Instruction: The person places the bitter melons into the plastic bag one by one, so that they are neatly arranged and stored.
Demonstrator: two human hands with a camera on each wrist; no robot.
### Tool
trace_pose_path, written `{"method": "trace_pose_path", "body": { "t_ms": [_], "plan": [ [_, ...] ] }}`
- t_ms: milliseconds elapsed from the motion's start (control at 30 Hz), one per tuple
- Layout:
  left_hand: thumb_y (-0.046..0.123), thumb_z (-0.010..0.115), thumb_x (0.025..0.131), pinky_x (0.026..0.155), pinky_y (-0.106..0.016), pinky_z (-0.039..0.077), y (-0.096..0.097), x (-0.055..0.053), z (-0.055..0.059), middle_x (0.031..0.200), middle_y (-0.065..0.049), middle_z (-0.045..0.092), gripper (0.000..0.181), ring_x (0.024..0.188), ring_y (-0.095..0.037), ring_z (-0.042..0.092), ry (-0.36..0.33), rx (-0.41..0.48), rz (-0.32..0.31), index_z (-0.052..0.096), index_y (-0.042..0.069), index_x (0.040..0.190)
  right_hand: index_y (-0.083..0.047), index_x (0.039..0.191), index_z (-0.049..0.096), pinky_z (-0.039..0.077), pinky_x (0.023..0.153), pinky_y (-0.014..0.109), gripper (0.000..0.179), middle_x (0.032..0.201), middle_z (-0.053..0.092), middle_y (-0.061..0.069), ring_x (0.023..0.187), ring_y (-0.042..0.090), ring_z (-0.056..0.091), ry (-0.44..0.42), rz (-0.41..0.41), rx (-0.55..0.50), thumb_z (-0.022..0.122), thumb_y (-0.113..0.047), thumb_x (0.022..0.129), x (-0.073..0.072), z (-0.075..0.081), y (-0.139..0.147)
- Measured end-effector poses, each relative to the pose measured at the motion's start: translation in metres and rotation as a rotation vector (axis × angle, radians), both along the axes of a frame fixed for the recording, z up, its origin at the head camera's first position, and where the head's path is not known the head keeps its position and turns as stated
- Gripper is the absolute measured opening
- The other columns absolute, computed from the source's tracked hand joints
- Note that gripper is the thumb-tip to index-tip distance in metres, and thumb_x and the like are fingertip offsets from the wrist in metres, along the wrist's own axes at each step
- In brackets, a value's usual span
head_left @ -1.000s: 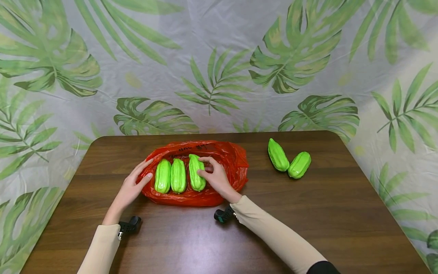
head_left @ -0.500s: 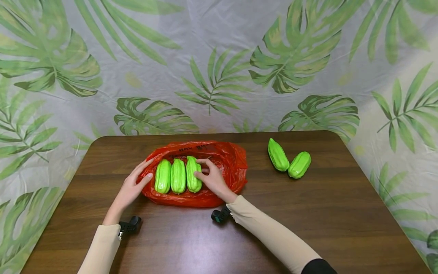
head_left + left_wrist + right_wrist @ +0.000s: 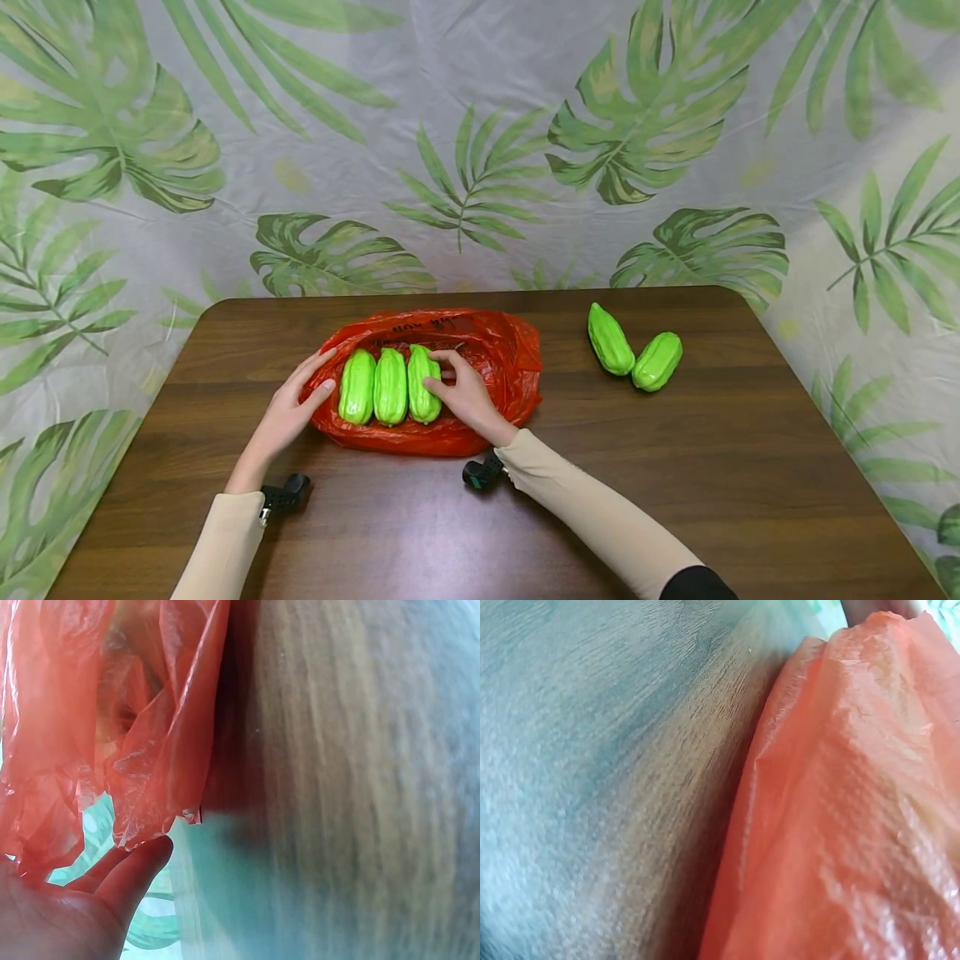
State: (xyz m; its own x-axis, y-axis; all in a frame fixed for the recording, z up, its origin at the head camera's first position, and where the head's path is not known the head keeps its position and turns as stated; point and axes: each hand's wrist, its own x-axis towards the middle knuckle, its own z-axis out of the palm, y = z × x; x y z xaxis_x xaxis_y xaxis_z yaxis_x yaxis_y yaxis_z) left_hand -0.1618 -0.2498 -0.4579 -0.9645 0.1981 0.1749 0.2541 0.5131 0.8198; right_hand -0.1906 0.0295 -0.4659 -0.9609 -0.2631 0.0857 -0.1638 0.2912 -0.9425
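Note:
In the head view, an open red plastic bag (image 3: 487, 367) lies on the table, its mouth turned up. Three long, ribbed, bright green gourds lie side by side in it: a left gourd (image 3: 357, 387), a middle gourd (image 3: 391, 387) and a right gourd (image 3: 423, 400). My right hand (image 3: 468, 396) holds the right gourd from its right side with thumb and fingers. At the bag's left rim rests my left hand (image 3: 288, 408), thumb and fingers spread. The left wrist view shows that thumb (image 3: 142, 874) touching the red plastic.
Two more green gourds, a longer one (image 3: 610, 340) and a shorter one (image 3: 657, 362), lie close together at the table's back right. A leaf-patterned cloth (image 3: 480, 150) hangs behind the brown wooden table (image 3: 600, 467). Dark writing marks the bag's far side.
My right hand has shifted the right gourd left, up against the middle one; the last half second shows very little movement. The left hand has stayed at the bag's rim.

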Motion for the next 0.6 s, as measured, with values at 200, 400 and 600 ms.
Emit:
{"method": "trace_pose_path", "body": {
  "t_ms": [200,400,600],
  "plan": [
    [0.020,0.055,0.098,0.104,-0.067,0.020,0.000,0.000,0.001,0.151,-0.023,0.026,0.051,0.137,-0.044,0.022,-0.003,-0.004,0.001,0.041,0.007,0.145,-0.003,0.128,0.055,0.049,0.088,0.041,0.038,0.128,0.056,0.015,0.107,0.032,0.058,0.007,-0.011,-0.023,0.063,-0.011,0.092,0.000,0.003,0.002],
    [0.021,0.055,0.098,0.104,-0.067,0.020,0.000,-0.001,0.001,0.152,-0.022,0.025,0.051,0.138,-0.044,0.021,-0.022,-0.004,0.002,0.040,0.009,0.146,-0.001,0.129,0.054,0.047,0.090,0.045,0.038,0.130,0.054,0.015,0.110,0.035,0.055,-0.002,-0.011,-0.035,0.062,-0.010,0.093,0.000,0.010,0.008],
    [0.021,0.055,0.098,0.104,-0.067,0.019,-0.001,0.000,0.000,0.152,-0.022,0.025,0.052,0.138,-0.043,0.021,-0.032,-0.005,0.003,0.040,0.010,0.147,-0.004,0.130,0.054,0.051,0.085,0.041,0.038,0.131,0.054,0.013,0.110,0.031,0.057,-0.030,-0.012,-0.049,0.062,-0.011,0.094,0.000,0.016,0.016]
  ]
}}
